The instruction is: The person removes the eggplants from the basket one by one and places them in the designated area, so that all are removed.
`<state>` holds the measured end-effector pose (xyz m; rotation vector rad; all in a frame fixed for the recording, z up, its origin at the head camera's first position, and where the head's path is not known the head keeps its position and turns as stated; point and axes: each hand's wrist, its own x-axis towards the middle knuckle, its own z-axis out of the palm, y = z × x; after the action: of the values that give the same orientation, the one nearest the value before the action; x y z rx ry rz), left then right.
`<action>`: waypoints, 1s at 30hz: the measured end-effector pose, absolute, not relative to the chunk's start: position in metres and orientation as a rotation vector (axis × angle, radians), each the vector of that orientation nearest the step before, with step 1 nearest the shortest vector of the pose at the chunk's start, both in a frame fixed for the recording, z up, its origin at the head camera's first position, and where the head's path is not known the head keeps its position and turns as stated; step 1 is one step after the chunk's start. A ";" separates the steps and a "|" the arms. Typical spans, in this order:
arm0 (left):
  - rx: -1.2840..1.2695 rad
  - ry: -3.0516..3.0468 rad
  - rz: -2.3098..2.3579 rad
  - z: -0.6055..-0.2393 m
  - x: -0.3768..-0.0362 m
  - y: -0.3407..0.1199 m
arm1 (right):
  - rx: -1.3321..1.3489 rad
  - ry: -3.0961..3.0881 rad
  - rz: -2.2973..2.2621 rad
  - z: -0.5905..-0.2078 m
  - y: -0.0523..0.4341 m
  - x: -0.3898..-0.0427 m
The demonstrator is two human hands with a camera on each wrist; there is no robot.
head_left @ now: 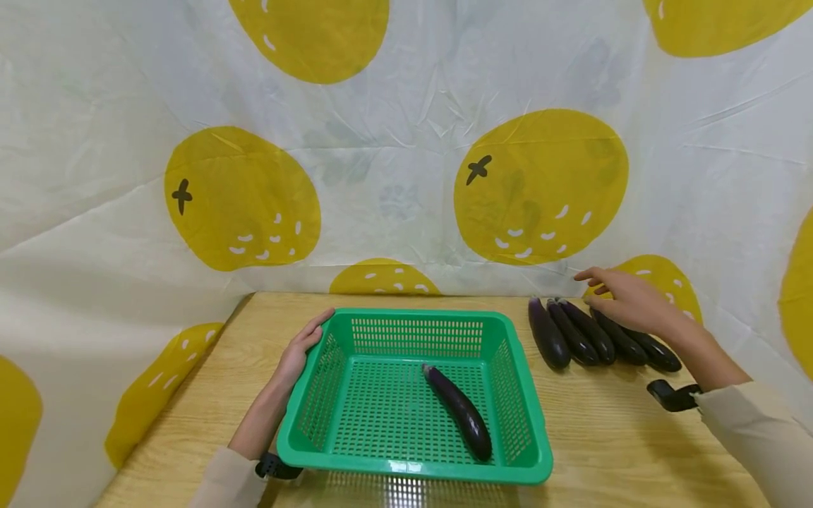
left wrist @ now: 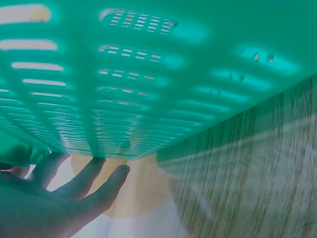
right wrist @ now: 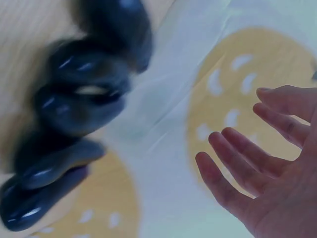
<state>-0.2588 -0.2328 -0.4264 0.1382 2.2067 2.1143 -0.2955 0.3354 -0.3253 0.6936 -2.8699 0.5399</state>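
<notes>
A green plastic basket (head_left: 413,476) with slotted walls stands on the table, one dark purple eggplant (head_left: 460,415) lying inside it. My left hand (head_left: 293,360) rests along the basket's left rim. The left wrist view shows its fingers (left wrist: 106,191) extended beside the outer wall. Over at the right, my right hand (head_left: 629,300) hovers above a row of several eggplants (head_left: 574,335), its fingers loosely spread. Nothing is in that hand (right wrist: 277,163) in the right wrist view, where the eggplants (right wrist: 79,109) sit apart from the fingertips.
Wood-grain table (head_left: 597,437) extends around the basket. Behind it hangs a white cloth (head_left: 394,204) with large yellow fruit prints, which also closes off the left side. Each wrist carries a black strap (head_left: 675,396).
</notes>
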 end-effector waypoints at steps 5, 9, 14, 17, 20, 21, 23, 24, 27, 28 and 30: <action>0.137 2.209 2.116 -0.425 -0.259 -0.232 | 0.850 -2.831 0.491 -0.306 0.292 -0.288; 0.148 2.222 2.111 -0.426 -0.260 -0.233 | 0.990 -2.819 0.513 -0.295 0.258 -0.280; 0.167 2.237 2.110 -0.426 -0.260 -0.232 | 1.117 -2.818 0.535 -0.286 0.224 -0.273; 0.163 2.226 2.115 -0.426 -0.260 -0.231 | 1.192 -2.870 0.540 -0.285 0.208 -0.272; 0.153 2.209 2.121 -0.426 -0.260 -0.231 | 1.279 -2.971 0.587 -0.285 0.192 -0.271; 0.155 2.206 2.118 -0.426 -0.261 -0.231 | 1.304 -3.010 0.614 -0.286 0.187 -0.271; 0.155 2.202 2.117 -0.427 -0.261 -0.231 | 1.345 -3.088 0.644 -0.286 0.176 -0.270; 0.152 2.207 2.118 -0.427 -0.261 -0.231 | 1.364 -3.120 0.649 -0.287 0.171 -0.271; 0.155 2.208 2.121 -0.427 -0.261 -0.232 | 1.422 -3.215 0.674 -0.292 0.158 -0.273; 0.157 2.211 2.123 -0.427 -0.261 -0.232 | 1.447 -3.244 0.682 -0.294 0.154 -0.273; 0.164 2.216 2.120 -0.427 -0.261 -0.232 | 1.475 -3.307 0.705 -0.298 0.146 -0.274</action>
<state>-0.2614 -0.2322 -0.4271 0.1642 2.2156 2.1202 -0.2744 0.1463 -0.2983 1.4748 -3.3071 0.7050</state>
